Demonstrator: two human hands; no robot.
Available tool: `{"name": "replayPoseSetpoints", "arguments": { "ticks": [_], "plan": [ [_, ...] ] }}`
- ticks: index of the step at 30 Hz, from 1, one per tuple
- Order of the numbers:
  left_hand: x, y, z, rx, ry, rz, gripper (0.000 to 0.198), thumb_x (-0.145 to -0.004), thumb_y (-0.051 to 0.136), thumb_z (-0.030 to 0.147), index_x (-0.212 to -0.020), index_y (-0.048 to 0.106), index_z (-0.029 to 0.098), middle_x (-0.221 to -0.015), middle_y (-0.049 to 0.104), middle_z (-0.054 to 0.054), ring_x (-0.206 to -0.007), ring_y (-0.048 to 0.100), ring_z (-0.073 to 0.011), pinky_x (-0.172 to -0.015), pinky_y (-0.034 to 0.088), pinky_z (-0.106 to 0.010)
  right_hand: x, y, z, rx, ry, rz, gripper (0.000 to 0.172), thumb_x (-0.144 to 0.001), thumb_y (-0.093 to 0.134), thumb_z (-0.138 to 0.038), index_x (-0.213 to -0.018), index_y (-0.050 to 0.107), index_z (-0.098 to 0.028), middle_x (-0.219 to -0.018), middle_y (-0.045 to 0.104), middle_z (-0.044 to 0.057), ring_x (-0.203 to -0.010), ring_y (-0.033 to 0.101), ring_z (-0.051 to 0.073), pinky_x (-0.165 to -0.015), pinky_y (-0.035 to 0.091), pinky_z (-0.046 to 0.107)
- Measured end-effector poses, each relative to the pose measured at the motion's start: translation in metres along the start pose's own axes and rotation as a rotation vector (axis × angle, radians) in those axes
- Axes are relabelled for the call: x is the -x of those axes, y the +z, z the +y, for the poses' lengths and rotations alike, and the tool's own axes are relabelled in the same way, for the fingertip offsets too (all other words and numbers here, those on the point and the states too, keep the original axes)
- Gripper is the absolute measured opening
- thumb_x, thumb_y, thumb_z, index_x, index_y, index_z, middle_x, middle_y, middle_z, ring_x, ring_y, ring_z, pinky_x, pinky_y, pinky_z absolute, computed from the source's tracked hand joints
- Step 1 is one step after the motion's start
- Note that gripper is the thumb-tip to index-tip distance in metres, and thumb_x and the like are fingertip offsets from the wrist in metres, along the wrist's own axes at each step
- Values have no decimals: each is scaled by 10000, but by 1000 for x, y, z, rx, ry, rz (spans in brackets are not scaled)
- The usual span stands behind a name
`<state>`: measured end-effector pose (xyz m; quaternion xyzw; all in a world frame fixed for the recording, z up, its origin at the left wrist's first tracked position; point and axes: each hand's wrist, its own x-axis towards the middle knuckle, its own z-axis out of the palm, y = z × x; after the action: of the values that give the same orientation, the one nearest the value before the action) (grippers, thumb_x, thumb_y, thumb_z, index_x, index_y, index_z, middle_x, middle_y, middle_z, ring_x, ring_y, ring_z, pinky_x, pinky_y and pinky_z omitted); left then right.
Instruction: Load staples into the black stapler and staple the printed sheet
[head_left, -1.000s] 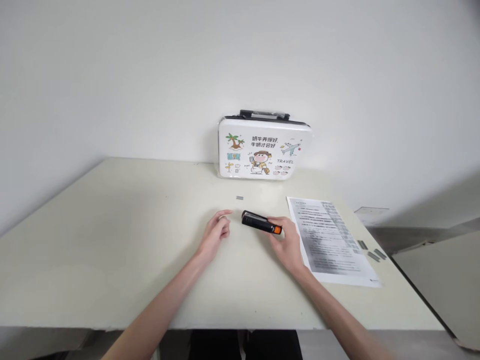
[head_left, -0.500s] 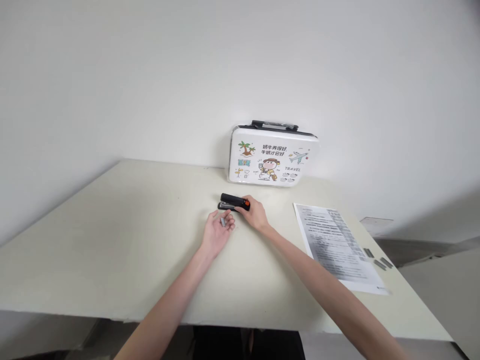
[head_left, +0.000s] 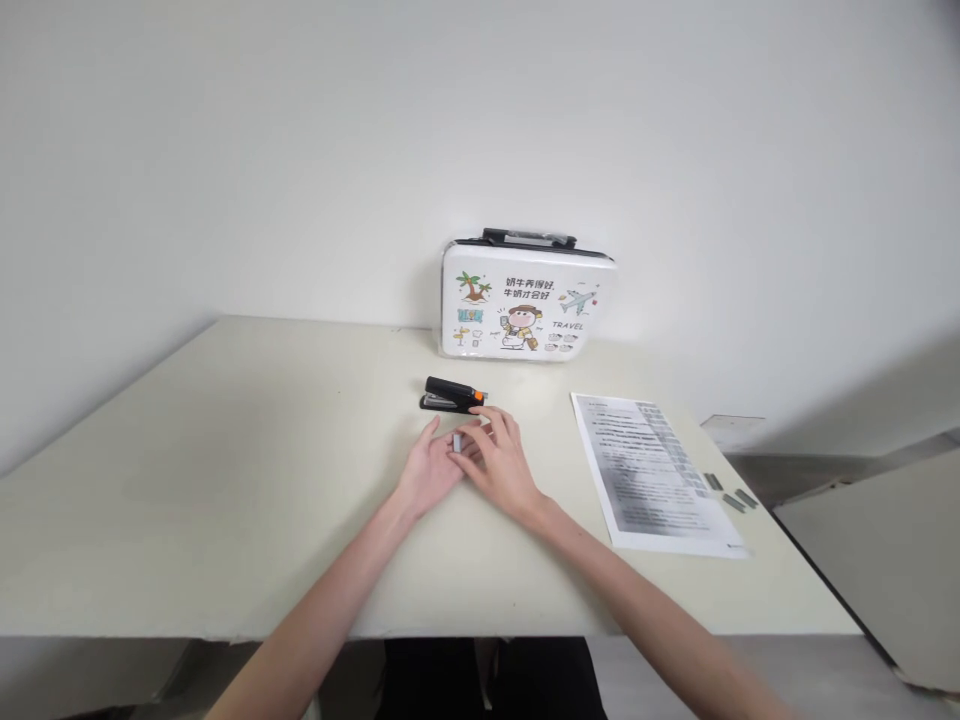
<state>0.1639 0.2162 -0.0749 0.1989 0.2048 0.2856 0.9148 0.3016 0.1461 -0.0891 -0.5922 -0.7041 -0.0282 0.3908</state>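
My left hand (head_left: pixel 426 470) rests palm up on the cream table (head_left: pixel 225 450), with a small grey staple strip (head_left: pixel 456 441) lying on its fingers. My right hand (head_left: pixel 501 462) lies beside it, its fingertips closed on that strip. A black stapler (head_left: pixel 448 395) with an orange end lies flat on the table just beyond both hands, touched by neither.
A white carry case (head_left: pixel 525 300) with cartoon prints stands against the wall at the back. A printed sheet (head_left: pixel 651 475) lies at the right, with loose staple strips (head_left: pixel 731 496) near the table's right edge.
My right hand carried the stapler leftward, set it down on the table and let go. It then came back to the staple strip in my left hand, which has turned palm up.
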Motion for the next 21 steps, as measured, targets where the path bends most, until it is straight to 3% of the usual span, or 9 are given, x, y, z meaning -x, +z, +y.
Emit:
{"name": "replayPoseSetpoints", "arguments": {
  "ticks": [4, 8, 12, 16, 21],
  "plan": [
    [0, 0, -8, -105, -93, -103, 575, -1095, 394, 495, -1305, 674, 39, -1166, 756, -225, -1134, 732, -290, -972, 548, -360, 12, -25, 3, -17, -17, 7, 239, -992, 672, -322, -1222, 690, -260, -1423, 584, 139, -1349, 510, 327, -1113, 477, 540],
    [-1, 2, -7, -203, -116, -99, 593, -1049, 507, 540, -1296, 678, 30, -1246, 728, -270, -1237, 689, -343, -1079, 497, -427, 42, -75, 23, -18, 28, 61, 263, -1009, 652, -353, -1263, 663, -287, -1398, 610, 120, -1312, 567, 310, -1096, 500, 527],
    [-3, 8, 0, -279, -61, 36, 563, -1038, 527, 513, -1306, 682, 43, -1372, 672, -278, -1271, 667, -369, -1092, 495, -456, 103, -142, 66, 92, 195, 151, 262, -1030, 615, -397, -1266, 651, -290, -1351, 621, 122, -1278, 598, 307, -1075, 515, 521],
    [-6, 13, 4, -319, -41, 167, 512, -1055, 489, 467, -1288, 703, 65, -1349, 691, -246, -1132, 723, -319, -995, 560, -420, 177, -203, 122, 283, 415, 251, 319, -1016, 599, -500, -1233, 680, -281, -1304, 635, 135, -1261, 610, 326, -1057, 518, 521],
    [-12, 17, 4, -333, -35, 232, 515, -1078, 445, 456, -1205, 739, 53, -1198, 742, -220, -992, 741, -272, -921, 605, -387, 249, -245, 178, 451, 621, 313, 431, -964, 596, -618, -1159, 723, -255, -1277, 633, 153, -1235, 603, 347, -1073, 482, 530]
  ]
}}
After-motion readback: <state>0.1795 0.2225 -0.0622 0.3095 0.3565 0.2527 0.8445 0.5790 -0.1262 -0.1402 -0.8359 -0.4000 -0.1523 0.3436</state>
